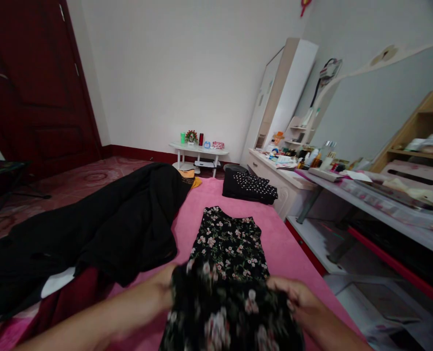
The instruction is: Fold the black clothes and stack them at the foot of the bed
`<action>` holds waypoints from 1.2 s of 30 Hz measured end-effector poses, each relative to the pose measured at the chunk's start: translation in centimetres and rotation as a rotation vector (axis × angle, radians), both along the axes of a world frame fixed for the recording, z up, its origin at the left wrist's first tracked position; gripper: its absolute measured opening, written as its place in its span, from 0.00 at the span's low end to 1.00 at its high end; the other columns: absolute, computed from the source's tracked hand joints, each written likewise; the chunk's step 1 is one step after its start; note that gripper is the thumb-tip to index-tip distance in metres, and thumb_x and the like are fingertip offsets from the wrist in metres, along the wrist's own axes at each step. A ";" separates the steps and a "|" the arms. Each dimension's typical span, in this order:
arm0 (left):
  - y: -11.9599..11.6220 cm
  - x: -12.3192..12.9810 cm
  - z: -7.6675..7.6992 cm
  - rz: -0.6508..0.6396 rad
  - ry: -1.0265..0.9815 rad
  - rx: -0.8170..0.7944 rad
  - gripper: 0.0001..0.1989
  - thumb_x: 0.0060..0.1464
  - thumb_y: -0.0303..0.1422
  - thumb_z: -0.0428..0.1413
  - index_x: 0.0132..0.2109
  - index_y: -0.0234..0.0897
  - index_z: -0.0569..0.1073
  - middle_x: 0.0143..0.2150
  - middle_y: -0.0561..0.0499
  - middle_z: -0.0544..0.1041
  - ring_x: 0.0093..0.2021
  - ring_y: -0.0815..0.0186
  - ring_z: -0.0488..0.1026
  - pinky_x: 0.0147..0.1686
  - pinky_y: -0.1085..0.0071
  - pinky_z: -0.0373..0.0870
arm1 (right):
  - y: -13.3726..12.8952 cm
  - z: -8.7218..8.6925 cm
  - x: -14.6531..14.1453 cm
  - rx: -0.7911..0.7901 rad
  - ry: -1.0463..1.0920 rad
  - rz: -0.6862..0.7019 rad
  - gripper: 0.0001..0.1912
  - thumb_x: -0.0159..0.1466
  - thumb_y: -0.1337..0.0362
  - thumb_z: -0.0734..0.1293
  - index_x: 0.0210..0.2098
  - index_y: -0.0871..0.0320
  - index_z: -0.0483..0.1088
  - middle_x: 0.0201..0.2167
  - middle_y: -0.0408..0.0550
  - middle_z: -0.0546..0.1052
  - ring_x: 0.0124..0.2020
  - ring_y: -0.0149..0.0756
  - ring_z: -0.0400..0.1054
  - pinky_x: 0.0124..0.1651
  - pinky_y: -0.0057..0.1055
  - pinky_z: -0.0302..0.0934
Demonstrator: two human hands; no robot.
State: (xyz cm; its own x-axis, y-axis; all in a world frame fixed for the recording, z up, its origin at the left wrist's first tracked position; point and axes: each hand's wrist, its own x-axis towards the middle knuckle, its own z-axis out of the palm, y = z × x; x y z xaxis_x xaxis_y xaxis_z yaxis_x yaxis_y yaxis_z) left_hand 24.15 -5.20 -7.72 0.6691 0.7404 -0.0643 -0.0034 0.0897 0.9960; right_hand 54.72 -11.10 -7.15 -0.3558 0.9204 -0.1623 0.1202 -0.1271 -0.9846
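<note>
In the head view, we are holding a black floral garment (231, 243) over the near part of a pink-covered bed (209, 192). Our left hand (165, 287) is gripping the garment's left side; its fingers are clamping the cloth, though their tips are hiding behind it. Our right hand (291, 295) is gripping the opposite side, its fingers pressing together on the fabric. Between the hands the near part is hanging raised and looking blurred, while the far part is lying flat, pointing toward the bed's far edge, with its right side lying near the right edge. At the bed's far right corner a folded dark stack (249, 187) is resting, a white-dotted piece showing on top. Along the left edge a large black garment (128, 219) is lying heaped, with dark red cloth (81, 297) showing beneath its near side. Toward the far left corner a yellow cloth (197, 182) is lying just beside it. Beyond the right edge, bottles (313, 158) are standing before a mirror (369, 107).
</note>
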 end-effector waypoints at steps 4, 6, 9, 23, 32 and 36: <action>9.2 4.8 0.7 0.221 -0.017 -0.071 0.14 0.44 0.29 0.59 0.41 0.34 0.74 0.36 0.49 0.79 0.39 0.60 0.75 0.42 0.65 0.71 | 8.2 -0.7 1.0 0.027 0.121 -0.247 0.13 0.52 0.56 0.72 0.32 0.58 0.74 0.30 0.45 0.78 0.33 0.36 0.72 0.41 0.31 0.63; 13.7 7.1 -0.8 0.378 0.095 -0.024 0.09 0.45 0.29 0.58 0.37 0.32 0.74 0.30 0.49 0.78 0.33 0.61 0.75 0.36 0.67 0.72 | 11.8 -2.6 1.9 0.002 0.132 -0.389 0.13 0.49 0.56 0.73 0.28 0.58 0.73 0.25 0.44 0.77 0.29 0.36 0.72 0.38 0.31 0.64; 18.7 9.4 -4.1 0.486 0.161 0.044 0.06 0.45 0.25 0.56 0.35 0.32 0.73 0.26 0.52 0.76 0.28 0.64 0.74 0.30 0.71 0.70 | 15.3 -5.3 2.9 -0.038 0.107 -0.550 0.16 0.48 0.53 0.73 0.27 0.59 0.71 0.21 0.45 0.76 0.26 0.38 0.72 0.35 0.33 0.65; 22.3 11.2 -7.3 0.517 0.360 0.146 0.15 0.58 0.38 0.48 0.34 0.32 0.74 0.27 0.47 0.77 0.27 0.63 0.74 0.25 0.72 0.66 | 18.1 -7.1 4.5 -0.028 0.024 -0.706 0.24 0.54 0.44 0.67 0.29 0.61 0.72 0.24 0.51 0.78 0.28 0.42 0.73 0.31 0.34 0.66; 24.5 10.7 -6.4 0.565 0.424 0.362 0.05 0.44 0.28 0.58 0.33 0.36 0.74 0.29 0.53 0.77 0.34 0.64 0.73 0.32 0.74 0.65 | 19.4 -6.3 3.8 0.315 -0.135 -0.618 0.22 0.47 0.53 0.74 0.37 0.60 0.73 0.35 0.48 0.79 0.38 0.43 0.72 0.43 0.37 0.66; 24.8 10.8 -5.3 0.543 0.395 0.299 0.09 0.53 0.34 0.53 0.29 0.35 0.74 0.24 0.52 0.75 0.27 0.65 0.72 0.26 0.73 0.64 | 19.5 -5.5 4.0 0.138 -0.020 -0.627 0.19 0.53 0.48 0.68 0.29 0.60 0.73 0.28 0.50 0.80 0.31 0.43 0.73 0.37 0.36 0.66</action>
State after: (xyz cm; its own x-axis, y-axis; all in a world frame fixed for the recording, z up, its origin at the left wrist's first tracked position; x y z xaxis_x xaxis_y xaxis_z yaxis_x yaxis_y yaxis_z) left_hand 34.96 19.63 -13.02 0.1716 0.9847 0.0314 0.3945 -0.0979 0.9137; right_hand 58.71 8.39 -12.64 0.2584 0.9656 -0.0287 0.0827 -0.0517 -0.9952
